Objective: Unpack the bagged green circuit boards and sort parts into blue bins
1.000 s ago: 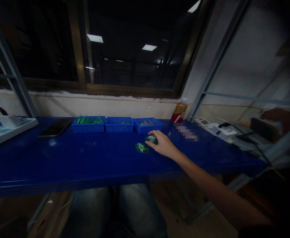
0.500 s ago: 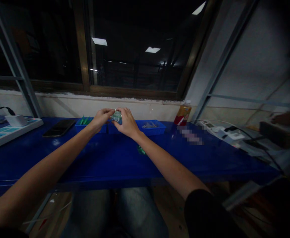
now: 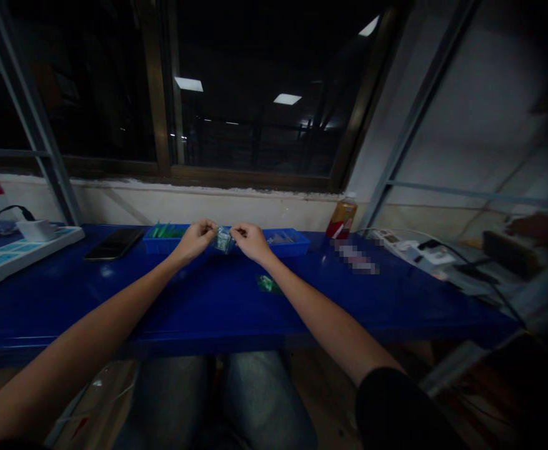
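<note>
A small clear plastic bag (image 3: 224, 240) with something greenish in it hangs between my two hands above the blue table. My left hand (image 3: 197, 240) pinches its left upper edge. On the other side my right hand (image 3: 252, 241) grips its right upper corner between thumb and fingers. Behind the hands stand blue trays: the left tray (image 3: 159, 248) has green pieces (image 3: 165, 230) in it, the right tray (image 3: 297, 246) some small clear items (image 3: 280, 237). Another small green packet (image 3: 267, 284) lies on the table by my right forearm.
A phone (image 3: 114, 244) and a white power strip (image 3: 30, 253) lie on the left of the blue table (image 3: 199, 306). At the back right a bottle (image 3: 342, 216) stands near a blurred-out patch. Chargers and cables (image 3: 428, 253) crowd the right end.
My hands have moved apart and slightly down, so the bag is now stretched between them instead of bunched in my fingers. The packet by my right forearm shows more fully.
</note>
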### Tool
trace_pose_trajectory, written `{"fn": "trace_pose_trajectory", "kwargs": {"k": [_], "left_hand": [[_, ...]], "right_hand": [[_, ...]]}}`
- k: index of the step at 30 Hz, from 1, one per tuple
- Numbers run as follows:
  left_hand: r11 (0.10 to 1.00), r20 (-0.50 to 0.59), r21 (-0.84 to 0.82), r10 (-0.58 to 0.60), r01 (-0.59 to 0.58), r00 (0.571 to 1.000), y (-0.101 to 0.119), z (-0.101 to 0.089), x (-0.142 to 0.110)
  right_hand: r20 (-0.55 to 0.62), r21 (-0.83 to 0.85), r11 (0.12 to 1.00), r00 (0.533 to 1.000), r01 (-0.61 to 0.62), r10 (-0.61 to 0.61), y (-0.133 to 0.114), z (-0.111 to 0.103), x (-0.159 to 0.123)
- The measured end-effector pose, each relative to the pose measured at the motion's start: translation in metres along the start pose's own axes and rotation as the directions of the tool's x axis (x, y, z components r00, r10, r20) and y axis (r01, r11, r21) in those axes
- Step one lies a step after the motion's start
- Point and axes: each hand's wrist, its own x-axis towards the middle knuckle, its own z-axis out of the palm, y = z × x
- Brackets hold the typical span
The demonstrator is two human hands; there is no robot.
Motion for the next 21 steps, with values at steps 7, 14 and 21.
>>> {"fn": "trace_pose_trajectory", "kwargs": {"k": [7,14,21], "left_hand": [[0.978,0.043,0.203,0.034,-0.042,0.998,0.003,-0.001,-0.001],[0.955,-0.194,0.228,-0.144,0.187,0.97,0.001,-0.007,0.003],[0.857,0.106,-0.137,-0.486,0.497,0.867,0.016,-0.007,-0.003]], "right_hand": [[-0.071,-0.111,0.994,0.997,-0.016,0.009,-0.005,-0.002,-0.002],[-0.052,0.184,0.968,0.982,-0.167,0.18,-0.01,0.001,-0.004],[-0.113,0.017,0.99,0.984,0.138,-0.135,-0.009,-0.001,-0.01]]}}
